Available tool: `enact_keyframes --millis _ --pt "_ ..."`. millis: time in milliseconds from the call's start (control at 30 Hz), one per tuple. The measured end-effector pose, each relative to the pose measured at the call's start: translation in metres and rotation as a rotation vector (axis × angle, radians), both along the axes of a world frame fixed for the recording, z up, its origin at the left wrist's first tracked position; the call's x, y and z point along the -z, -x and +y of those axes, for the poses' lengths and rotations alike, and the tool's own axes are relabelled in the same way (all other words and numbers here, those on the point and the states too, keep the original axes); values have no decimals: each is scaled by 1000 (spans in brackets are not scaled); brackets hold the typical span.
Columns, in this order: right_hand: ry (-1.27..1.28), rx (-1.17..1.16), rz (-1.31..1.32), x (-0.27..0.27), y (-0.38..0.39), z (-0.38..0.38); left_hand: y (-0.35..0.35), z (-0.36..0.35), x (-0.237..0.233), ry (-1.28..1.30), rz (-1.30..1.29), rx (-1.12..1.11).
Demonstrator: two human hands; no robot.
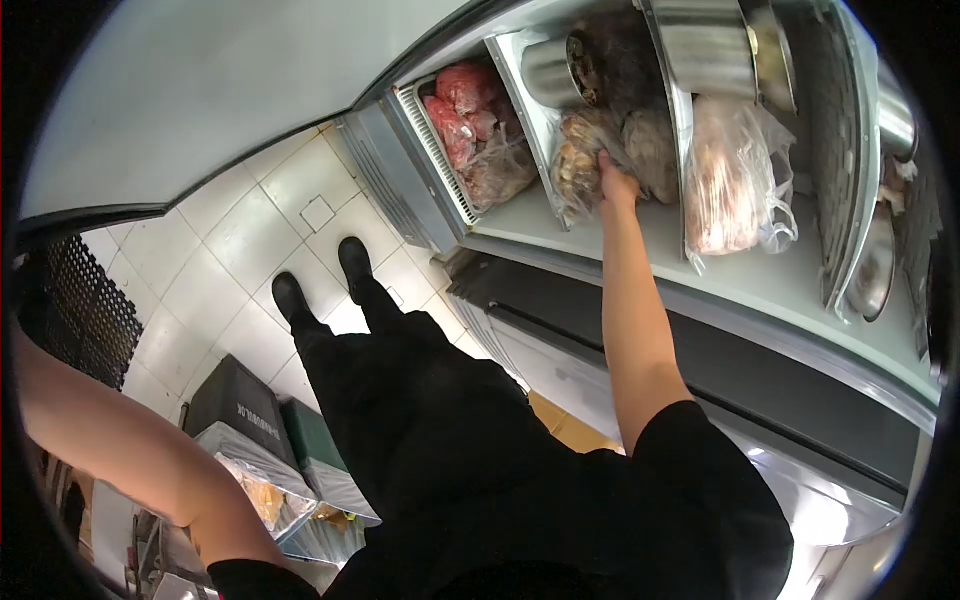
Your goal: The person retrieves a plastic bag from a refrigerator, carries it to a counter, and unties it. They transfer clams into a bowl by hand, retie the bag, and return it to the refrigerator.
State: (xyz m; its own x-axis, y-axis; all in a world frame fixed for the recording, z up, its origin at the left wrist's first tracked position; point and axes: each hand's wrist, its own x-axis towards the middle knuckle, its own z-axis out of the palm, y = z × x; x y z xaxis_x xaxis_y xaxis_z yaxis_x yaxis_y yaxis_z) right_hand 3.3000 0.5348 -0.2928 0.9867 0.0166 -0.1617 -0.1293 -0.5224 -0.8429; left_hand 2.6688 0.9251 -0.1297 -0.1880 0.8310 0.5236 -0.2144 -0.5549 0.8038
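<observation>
Inside the open refrigerator, my right hand (616, 184) reaches onto a shelf and grips a clear plastic bag of pale brown food (580, 160). Its thumb shows on top of the plastic; the other fingers are mostly hidden. Another clear bag (648, 150) lies just beyond the hand. On the neighbouring shelf is a large bag of pinkish food (725, 185). A metal pot (550, 75) with dark contents stands behind the gripped bag. Only my left forearm (120, 440) shows, at the lower left; the left hand lies outside the view.
A white basket (440, 150) holds red bags (455, 120). More metal pots (705, 45) and a metal bowl (875, 265) sit on other shelves. The open door (220, 90) spans the upper left. Dark crates (235, 400) and a covered bin (260, 490) stand on the tiled floor (240, 250).
</observation>
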Motion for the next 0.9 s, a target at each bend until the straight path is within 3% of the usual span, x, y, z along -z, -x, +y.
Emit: enact_keyframes --millis 67,100,167,233,267,300,333,400,467,600,733,800,900 --pt "232 -31 -73 27 -41 -19 -10 -22 5 136 28 -127" --pt "225 -30 -71 16 -39 -18 -9 -31 16 129 30 -125" --pt "-164 75 38 -13 -27 -14 1 -49 58 123 67 -296" --pt "-255 141 113 -22 -41 -34 0 -73 103 117 104 -465" --pt "-339 204 185 -23 -45 -43 -15 -92 121 150 62 -436" --pt "-557 92 250 -26 -36 -48 -39 -115 131 264 28 -405" --pt "-560 90 255 -35 -19 -45 -55 -135 157 375 89 -384" --pt "-742 72 167 -57 15 -26 -105 -183 192 553 242 -201" --pt "-794 73 138 -49 -3 -39 -163 -227 209 771 172 134" --pt "-890 209 84 -60 2 -32 -264 -299 219 800 209 783" --pt "-1034 187 111 -76 39 -20 -352 -335 222 708 137 1012" --pt "-860 98 65 -74 54 -30 -391 -336 211 880 18 1099" --pt "-848 73 61 -78 99 -23 -428 -332 207 1040 -26 1230"
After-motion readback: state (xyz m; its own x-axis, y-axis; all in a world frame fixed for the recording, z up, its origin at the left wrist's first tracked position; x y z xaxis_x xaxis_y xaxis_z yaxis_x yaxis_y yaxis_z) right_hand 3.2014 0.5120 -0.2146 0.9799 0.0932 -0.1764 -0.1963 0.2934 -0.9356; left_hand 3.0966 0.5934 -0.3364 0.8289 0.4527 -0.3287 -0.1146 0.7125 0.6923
